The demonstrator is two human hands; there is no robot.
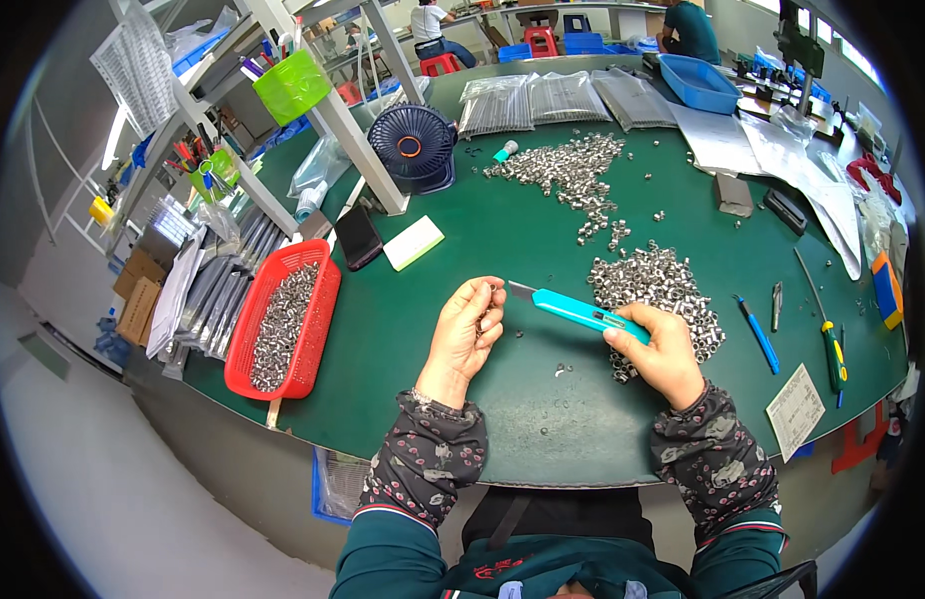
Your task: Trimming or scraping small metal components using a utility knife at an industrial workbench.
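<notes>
My right hand (664, 351) is closed round a teal utility knife (580, 311), its blade out and pointing left. The blade tip is close to the fingertips of my left hand (466, 331). Those fingers are curled, with a small metal ring (493, 289) pinched at the tips and more metal pieces partly hidden in the palm. Beside and behind the knife lies a heap of small metal rings (672, 285). Farther back, a second spread of rings (572, 175) covers part of the green table (512, 399).
A red basket (313, 344) of rings stands at left. Near it are a phone (359, 238), a notepad (414, 243) and a fan (413, 148). On the right lie a blue-handled tool (760, 339), a screwdriver (834, 354) and a paper label (796, 410). A blue tray (699, 84) sits behind.
</notes>
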